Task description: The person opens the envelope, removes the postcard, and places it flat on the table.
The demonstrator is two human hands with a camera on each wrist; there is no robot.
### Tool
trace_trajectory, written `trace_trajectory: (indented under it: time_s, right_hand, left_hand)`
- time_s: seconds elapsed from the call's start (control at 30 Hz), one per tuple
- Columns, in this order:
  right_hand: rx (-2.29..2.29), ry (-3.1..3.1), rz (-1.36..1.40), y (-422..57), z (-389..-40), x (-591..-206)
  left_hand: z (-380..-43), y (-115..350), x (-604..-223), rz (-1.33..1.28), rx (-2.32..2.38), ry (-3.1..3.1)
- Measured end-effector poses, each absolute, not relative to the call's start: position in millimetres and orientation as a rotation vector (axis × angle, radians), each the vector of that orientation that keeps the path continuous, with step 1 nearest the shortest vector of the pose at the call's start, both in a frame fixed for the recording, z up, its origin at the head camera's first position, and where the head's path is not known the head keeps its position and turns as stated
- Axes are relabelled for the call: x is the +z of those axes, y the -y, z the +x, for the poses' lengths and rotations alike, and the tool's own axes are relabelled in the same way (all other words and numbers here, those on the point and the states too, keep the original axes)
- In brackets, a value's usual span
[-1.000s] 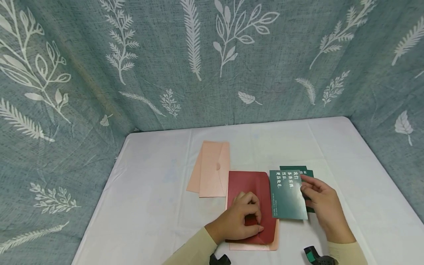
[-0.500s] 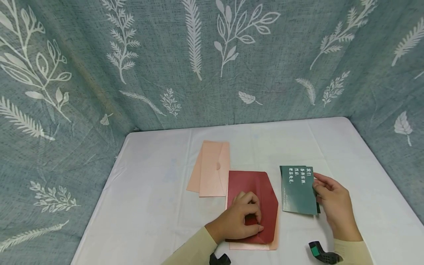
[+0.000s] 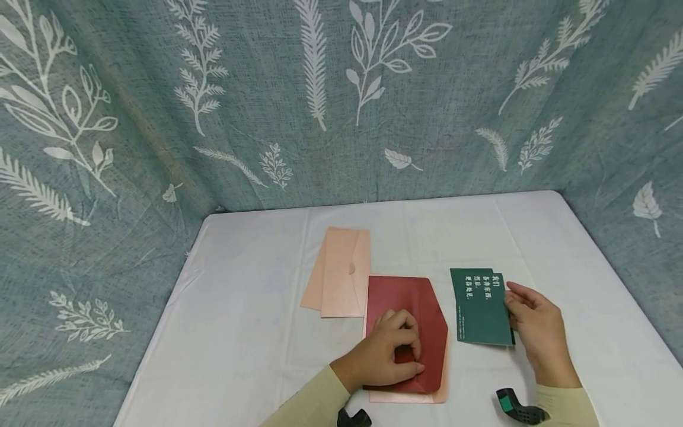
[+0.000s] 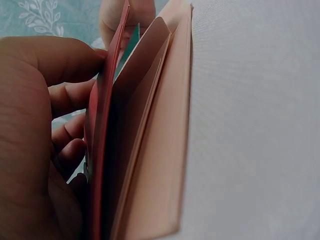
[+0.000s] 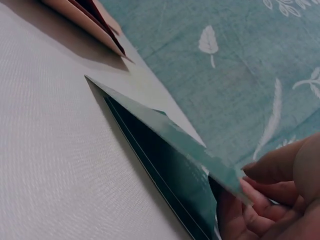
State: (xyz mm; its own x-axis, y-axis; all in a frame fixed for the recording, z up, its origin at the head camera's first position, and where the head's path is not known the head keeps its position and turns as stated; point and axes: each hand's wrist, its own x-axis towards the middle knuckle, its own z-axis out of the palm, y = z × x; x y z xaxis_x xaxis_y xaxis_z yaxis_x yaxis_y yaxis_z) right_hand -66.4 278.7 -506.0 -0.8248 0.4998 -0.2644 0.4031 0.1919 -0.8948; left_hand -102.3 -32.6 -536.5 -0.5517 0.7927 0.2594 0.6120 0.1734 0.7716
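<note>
My right hand point(image 3: 539, 332) pinches a dark green card point(image 3: 482, 308) with white writing by its right edge. In the right wrist view this card point(image 5: 160, 127) tilts up over another green card point(image 5: 150, 165) on the table. A red envelope point(image 3: 389, 290) lies left of the cards, its pointed flap spread to the right. My left hand point(image 3: 386, 350) is on it with curled fingers, and the thumb point(image 4: 75, 60) presses against the red envelope point(image 4: 105, 115) in the left wrist view. The pads of the other left fingers are partly hidden.
Peach envelopes point(image 4: 160, 125) lie under the red one. Two more peach envelopes point(image 3: 347, 273) overlap farther back on the white tablecloth point(image 3: 240, 296). A blue-green leaf-patterned curtain point(image 3: 331, 160) hangs behind the table.
My right hand has carried the green card right, from beside the red envelope to over the other green card. The red envelope's flap has spread out to a point. My left hand stays put.
</note>
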Motion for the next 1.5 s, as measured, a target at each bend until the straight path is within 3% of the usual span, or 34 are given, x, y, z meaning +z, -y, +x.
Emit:
trace_trajectory:
  time_s: [0.5, 0.7, 0.87, 1.33, 1.5]
  right_hand:
    - [1.626, 2.352, -0.970, -275.6, -63.4, -503.8]
    - [1.597, 2.416, -0.849, -265.9, -60.3, -496.2]
    - [1.424, 2.548, -0.589, -249.9, -58.0, -492.3]
    - [0.938, 2.982, 0.479, -219.9, -59.8, -500.9]
    - [0.802, 3.041, 0.652, -213.4, -60.8, -508.3]
  left_hand:
    - [-103.1, 33.7, -538.0, 1.363, 1.264, -2.283]
    - [-102.9, 33.6, -538.4, 1.383, 1.262, -2.302]
    - [-103.7, 33.0, -538.9, 1.395, 1.256, -2.303]
    - [-104.0, 33.2, -539.1, 1.391, 1.244, -2.307]
    - [-103.5, 33.8, -538.8, 1.398, 1.237, -2.307]
